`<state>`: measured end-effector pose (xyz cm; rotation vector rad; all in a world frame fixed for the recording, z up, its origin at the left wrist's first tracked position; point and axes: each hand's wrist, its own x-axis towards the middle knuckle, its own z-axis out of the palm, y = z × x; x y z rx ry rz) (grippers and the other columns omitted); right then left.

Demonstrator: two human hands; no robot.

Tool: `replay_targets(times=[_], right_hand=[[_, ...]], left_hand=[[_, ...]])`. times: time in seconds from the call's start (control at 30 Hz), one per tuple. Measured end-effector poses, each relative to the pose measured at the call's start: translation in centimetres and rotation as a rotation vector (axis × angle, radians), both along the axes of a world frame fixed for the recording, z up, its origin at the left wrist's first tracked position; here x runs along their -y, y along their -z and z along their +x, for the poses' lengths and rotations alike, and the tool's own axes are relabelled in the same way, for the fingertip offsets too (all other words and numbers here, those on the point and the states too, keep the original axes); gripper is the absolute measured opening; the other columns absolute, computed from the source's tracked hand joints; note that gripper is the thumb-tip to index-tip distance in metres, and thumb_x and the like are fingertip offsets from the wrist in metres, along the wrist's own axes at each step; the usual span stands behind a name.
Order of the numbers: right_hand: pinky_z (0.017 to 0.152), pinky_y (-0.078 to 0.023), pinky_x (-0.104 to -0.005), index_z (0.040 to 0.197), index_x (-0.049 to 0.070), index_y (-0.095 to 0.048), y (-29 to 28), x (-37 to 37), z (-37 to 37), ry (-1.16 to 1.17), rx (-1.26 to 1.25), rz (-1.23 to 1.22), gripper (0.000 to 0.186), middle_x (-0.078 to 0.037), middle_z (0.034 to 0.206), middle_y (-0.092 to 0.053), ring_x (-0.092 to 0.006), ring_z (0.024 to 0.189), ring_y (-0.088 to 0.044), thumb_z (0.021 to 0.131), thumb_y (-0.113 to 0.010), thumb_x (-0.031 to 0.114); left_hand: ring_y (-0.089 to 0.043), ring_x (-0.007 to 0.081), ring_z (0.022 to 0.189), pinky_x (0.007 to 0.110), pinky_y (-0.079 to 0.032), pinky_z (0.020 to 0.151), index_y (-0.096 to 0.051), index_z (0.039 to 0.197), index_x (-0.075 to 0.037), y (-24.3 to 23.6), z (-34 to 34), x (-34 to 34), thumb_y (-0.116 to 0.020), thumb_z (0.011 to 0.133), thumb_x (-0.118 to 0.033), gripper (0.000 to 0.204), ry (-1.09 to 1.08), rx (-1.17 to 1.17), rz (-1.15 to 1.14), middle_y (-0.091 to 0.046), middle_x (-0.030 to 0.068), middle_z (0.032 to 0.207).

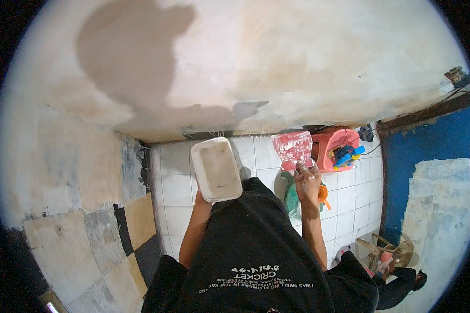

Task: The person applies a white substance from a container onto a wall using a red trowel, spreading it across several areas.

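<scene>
A white rectangular plastic tub [216, 169], smeared with pale filler inside, is held up in front of my body. My left hand [201, 199] supports it from below, with the fingers hidden under it. My right hand [308, 180], spotted with white, is closed round the near end of a red putty spreader [293, 149]. White paste coats much of the spreader's wide blade. Ahead of both hands rises a wall [297, 68] patched in cream and white, with my shadow on it. Neither the tub nor the spreader appears to touch the wall.
A pink plastic stool [326, 151] carries a blue and yellow tool [349, 155]. Below my right hand are a green basin [292, 197] and an orange scoop [324, 194] on white floor tiles [176, 190]. Another person [402, 286] sits by a round wooden stool [402, 253] at lower right.
</scene>
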<state>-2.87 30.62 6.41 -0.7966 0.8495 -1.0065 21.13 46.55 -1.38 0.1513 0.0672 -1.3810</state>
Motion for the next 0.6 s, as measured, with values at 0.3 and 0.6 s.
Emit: replay_targets(times=[0.3,0.6], right_hand=[[0.07,-0.048,-0.0248,0.106,0.0,-0.052,-8.1,-9.5,0.5,0.012,0.079,0.029,0.018,-0.006,0.096,-0.06,-0.0109,0.08,-0.057,0.088,-0.052,0.001],[0.064,-0.044,-0.0237,0.108,0.001,-0.055,-10.9,-15.2,1.5,0.076,-0.087,-0.034,0.019,-0.001,0.086,-0.057,-0.0077,0.073,-0.053,0.093,-0.049,0.011]], left_hand=[[-0.052,0.033,0.11,0.051,-0.044,0.092,-0.037,0.133,-0.007,-2.3,-2.2,-4.3,-0.046,0.086,-0.048,0.063,0.102,0.003,-0.181,-0.047,0.0172,0.126],[-0.058,0.0298,0.101,0.043,-0.049,0.088,-0.047,0.125,-0.005,0.8,-5.0,-8.1,-0.038,0.089,-0.045,0.055,-0.014,-0.019,0.12,-0.057,0.0157,0.114]])
